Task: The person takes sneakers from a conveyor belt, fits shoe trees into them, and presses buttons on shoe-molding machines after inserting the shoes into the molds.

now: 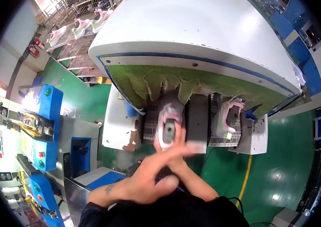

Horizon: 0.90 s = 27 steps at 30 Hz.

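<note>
A pink and white sneaker (170,112) with a dark grey last (169,130) in its opening lies on the slotted conveyor. Its toe end reaches the torn green curtain of a white machine. My right hand (176,162) grips the sneaker's heel, fingers along both sides. Crossing over that wrist, my left hand (151,178) is empty, its fingers stretched to the right and blurred at the tips, thumb apart. To the right, a second pink sneaker (231,117) with a last in it sits on the other conveyor lane, touched by neither hand.
The white machine housing (190,30) overhangs both lanes, with the green curtain (130,81) below its edge. Several sneakers stand on a rack (79,56) at upper left. A blue and grey machine (47,125) is on the left. A yellow line (246,176) crosses the green floor.
</note>
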Each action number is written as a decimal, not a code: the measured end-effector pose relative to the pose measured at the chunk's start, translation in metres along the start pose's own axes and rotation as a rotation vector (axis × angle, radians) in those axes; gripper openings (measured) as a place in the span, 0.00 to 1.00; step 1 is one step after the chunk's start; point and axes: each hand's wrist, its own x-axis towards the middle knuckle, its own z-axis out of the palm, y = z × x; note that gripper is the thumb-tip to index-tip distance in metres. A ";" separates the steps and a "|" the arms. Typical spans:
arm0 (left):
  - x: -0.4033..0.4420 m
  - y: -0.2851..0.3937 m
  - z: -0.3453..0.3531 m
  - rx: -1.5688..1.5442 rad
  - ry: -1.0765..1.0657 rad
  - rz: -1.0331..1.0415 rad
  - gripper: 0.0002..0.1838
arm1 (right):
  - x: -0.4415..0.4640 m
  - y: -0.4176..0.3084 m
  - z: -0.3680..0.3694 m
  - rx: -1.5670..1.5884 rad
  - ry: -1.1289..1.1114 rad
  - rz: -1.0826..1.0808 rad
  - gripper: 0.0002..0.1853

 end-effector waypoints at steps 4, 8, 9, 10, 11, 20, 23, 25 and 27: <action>-0.013 0.054 0.011 -0.188 -0.186 0.155 0.29 | 0.053 -0.013 -0.007 0.066 0.125 -0.049 0.38; -0.052 0.085 0.003 -0.145 0.026 0.265 0.26 | 0.043 -0.071 0.003 0.518 0.212 -0.302 0.27; -0.067 0.088 0.002 -0.129 0.090 0.293 0.25 | 0.034 -0.086 0.011 0.655 0.190 -0.350 0.25; -0.081 0.094 0.000 -0.114 0.161 0.312 0.25 | 0.022 -0.102 0.012 0.682 0.056 -0.349 0.23; -0.097 0.096 0.001 -0.094 0.228 0.332 0.24 | 0.006 -0.114 0.020 0.835 -0.066 -0.339 0.19; -0.313 0.132 -0.015 0.174 0.999 0.524 0.18 | -0.090 -0.227 0.114 0.961 -1.110 -0.487 0.06; -0.384 0.144 0.008 0.223 1.267 0.625 0.16 | -0.115 -0.281 0.120 0.915 -1.312 -0.585 0.04; -0.417 0.143 0.031 0.286 1.445 0.708 0.15 | -0.138 -0.304 0.133 0.910 -1.476 -0.620 0.04; -0.456 0.143 0.051 0.359 1.635 0.791 0.14 | -0.172 -0.327 0.149 0.994 -1.655 -0.531 0.03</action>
